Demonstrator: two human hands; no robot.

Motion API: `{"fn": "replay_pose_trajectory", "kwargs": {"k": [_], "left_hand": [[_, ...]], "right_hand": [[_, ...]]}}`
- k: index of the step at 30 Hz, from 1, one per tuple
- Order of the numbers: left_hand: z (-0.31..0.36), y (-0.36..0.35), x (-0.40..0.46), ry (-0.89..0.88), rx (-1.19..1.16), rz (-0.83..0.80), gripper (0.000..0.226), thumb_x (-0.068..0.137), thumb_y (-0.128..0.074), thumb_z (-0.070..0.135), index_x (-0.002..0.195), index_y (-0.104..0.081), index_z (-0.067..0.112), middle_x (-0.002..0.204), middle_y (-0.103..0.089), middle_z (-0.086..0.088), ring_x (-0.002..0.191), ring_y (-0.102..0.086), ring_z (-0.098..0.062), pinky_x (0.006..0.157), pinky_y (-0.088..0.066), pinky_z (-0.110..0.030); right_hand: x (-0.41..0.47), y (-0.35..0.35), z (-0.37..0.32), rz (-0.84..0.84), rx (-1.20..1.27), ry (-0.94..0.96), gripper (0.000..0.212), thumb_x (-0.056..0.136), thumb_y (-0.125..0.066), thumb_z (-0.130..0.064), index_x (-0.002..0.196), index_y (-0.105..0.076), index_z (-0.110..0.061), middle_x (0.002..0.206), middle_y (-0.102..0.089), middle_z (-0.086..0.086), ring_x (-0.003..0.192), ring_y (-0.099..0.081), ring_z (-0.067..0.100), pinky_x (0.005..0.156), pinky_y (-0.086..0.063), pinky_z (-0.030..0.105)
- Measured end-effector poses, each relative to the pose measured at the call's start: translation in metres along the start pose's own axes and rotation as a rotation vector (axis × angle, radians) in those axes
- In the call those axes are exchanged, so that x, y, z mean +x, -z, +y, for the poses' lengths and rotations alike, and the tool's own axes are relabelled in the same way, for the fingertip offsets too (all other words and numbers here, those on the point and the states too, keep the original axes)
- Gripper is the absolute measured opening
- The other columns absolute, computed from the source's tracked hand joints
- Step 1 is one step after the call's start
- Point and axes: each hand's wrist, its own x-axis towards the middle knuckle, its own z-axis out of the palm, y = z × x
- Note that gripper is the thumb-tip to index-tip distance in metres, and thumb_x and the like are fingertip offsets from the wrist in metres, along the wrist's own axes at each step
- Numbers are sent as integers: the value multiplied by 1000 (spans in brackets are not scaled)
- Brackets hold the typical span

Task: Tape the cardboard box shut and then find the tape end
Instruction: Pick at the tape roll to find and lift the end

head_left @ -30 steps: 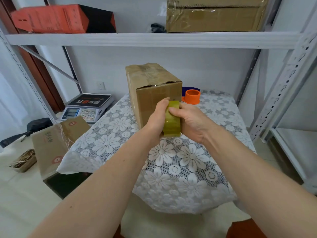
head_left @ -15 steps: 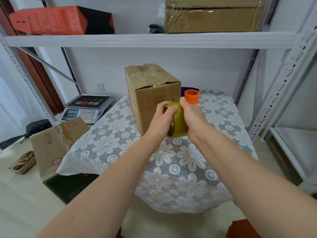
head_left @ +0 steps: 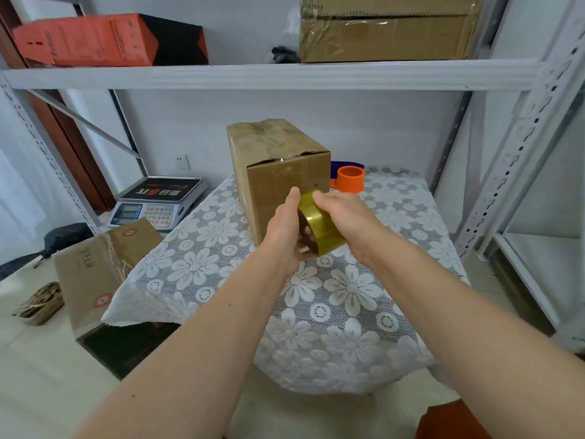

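A small packing or storage room, likely for a home-run shop: white slotted-steel shelving carries cardboard cartons, a digital weighing scale sits by the wall, and a lace-covered tabletop stands among loose boxes on the floor.

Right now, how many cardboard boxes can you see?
3. One stands on the table behind the tape roll, one sits on the top shelf at right, one leans by the table at left. Others may be hidden.
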Motion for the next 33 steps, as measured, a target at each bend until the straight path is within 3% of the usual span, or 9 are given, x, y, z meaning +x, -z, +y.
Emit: {"fn": "replay_pose_trajectory", "kwargs": {"k": [4,8,12,16,19,23,26,30,33], "left_hand": [[1,9,-3,-89,165,-172,49,80,-67,52,111,-64,15,100,-69,-6,102,-63,-24,102,-44,-50],[7,20,-5,-121,157,-424,71,71,-76,43,123,-56,0,106,-56,-17,99,-53,-28,105,-40,-52],[11,23,-7,-137,241,-492,43,77,-69,39,105,-54,11,91,-56,-8,77,-55,-16,83,-46,-37],[14,27,-8,-134,324,-552,28,80,-66,33,96,-58,11,91,-60,-9,84,-59,-19,91,-46,-43],[8,24,-7,-137,217,-489,13,87,-65,25,89,-64,13,78,-62,-3,73,-59,-14,86,-48,-40],[-3,15,0,-129,-110,-144,9,88,-66,20,93,-68,13,85,-70,-8,87,-64,-27,99,-45,-56],[-7,9,-2,-155,-159,-125,9,91,-62,15,96,-67,9,73,-74,-5,80,-65,-27,96,-47,-53],[-8,1,-9,-138,-158,-232,26,98,-50,13,118,-62,2,78,-72,-7,70,-66,-19,61,-55,-29],[-8,2,-11,-153,-94,-326,32,100,-42,9,128,-57,4,92,-66,-10,82,-60,-20,71,-46,-30]], "right_hand": [[4,4,-2,195,-70,43,40,95,-45,-41,63,-46,-17,60,-51,4,56,-52,19,64,-44,31],[8,9,-5,176,-196,102,46,94,-45,-47,62,-46,-14,59,-45,6,54,-46,20,62,-41,34],[11,15,-7,175,-222,143,52,96,-44,-45,56,-50,-13,55,-47,2,52,-48,17,64,-42,32],[13,21,-2,201,-211,155,53,96,-49,-38,48,-53,-17,57,-54,1,55,-50,12,65,-41,29],[19,21,2,368,-223,166,42,97,-46,-35,65,-62,-12,66,-58,-1,66,-54,13,67,-44,30],[23,17,7,625,-235,206,21,95,-45,-36,92,-48,-16,87,-51,-5,84,-51,15,74,-42,33],[26,7,10,418,-145,69,36,88,-49,-49,81,-50,-14,82,-58,-1,77,-56,17,77,-50,42],[18,-2,10,134,13,-30,25,89,-57,-40,78,-58,-18,83,-62,3,80,-61,20,71,-51,33],[17,-1,13,118,137,7,16,91,-59,-28,77,-60,-21,83,-63,2,81,-60,19,72,-50,32]]}}
